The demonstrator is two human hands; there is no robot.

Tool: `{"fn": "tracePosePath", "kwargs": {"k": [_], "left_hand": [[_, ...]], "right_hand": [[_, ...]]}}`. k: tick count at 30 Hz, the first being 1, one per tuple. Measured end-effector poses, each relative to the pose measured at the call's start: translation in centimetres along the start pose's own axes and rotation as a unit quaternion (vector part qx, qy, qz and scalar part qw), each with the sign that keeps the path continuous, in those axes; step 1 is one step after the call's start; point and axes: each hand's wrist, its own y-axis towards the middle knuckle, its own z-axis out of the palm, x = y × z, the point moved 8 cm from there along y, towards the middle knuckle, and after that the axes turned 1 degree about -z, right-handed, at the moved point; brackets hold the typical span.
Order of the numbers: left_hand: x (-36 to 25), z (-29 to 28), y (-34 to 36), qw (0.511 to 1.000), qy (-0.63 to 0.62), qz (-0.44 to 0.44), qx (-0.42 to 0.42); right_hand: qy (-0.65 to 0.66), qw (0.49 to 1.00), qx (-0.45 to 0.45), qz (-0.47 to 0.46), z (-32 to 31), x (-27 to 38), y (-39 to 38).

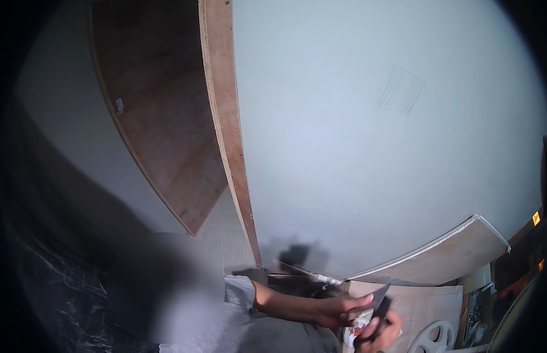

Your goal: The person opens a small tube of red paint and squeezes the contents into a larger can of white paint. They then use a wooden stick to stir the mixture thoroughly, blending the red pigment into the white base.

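Observation:
My left hand [344, 309] is at the lower middle, its forearm reaching in from the left. Its fingers are closed on a flat dark-grey plate [380, 293] with a pointed corner, which looks like a scraper blade. Just below and to the right, my right hand [386, 334] grips a second dark flat piece [382, 312], whose kind I cannot make out. The two pieces are close together; whether they touch is unclear. Under the hands, partly covered by them, shows a white thing with red and brown patches [351, 336].
A large pale wall [344, 153] has pencil lines [403, 89] at upper right. Left of it runs a wooden strip [217, 88] beside a brown wooden panel [155, 100]. A white-edged board [444, 256] leans at lower right, above a white plastic piece with rounded openings [433, 338].

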Motion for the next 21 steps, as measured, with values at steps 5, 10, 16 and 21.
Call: {"fn": "tracePosePath", "kwargs": {"k": [5,10,16,21], "left_hand": [[-0.9,0.0,-0.2,0.975,0.139,-0.114,-0.127],[-2.2,-1.1,1.2,0.997,0.035,-0.043,-0.059],[1.3,2.7,5.0,0.994,0.053,-0.094,0.001],[5.5,2.1,7.2,0.988,0.044,-0.145,-0.037]], "right_hand": [[0.204,0.869,-0.254,0.373,-5.3,-8.5,-1.4],[0.2,0.789,-0.336,0.473,-5.5,-4.7,-2.5],[0.235,0.786,-0.384,0.423,-6.5,-3.8,-3.1],[0.166,0.778,-0.365,0.483,-10.8,-1.3,-8.9]]}}
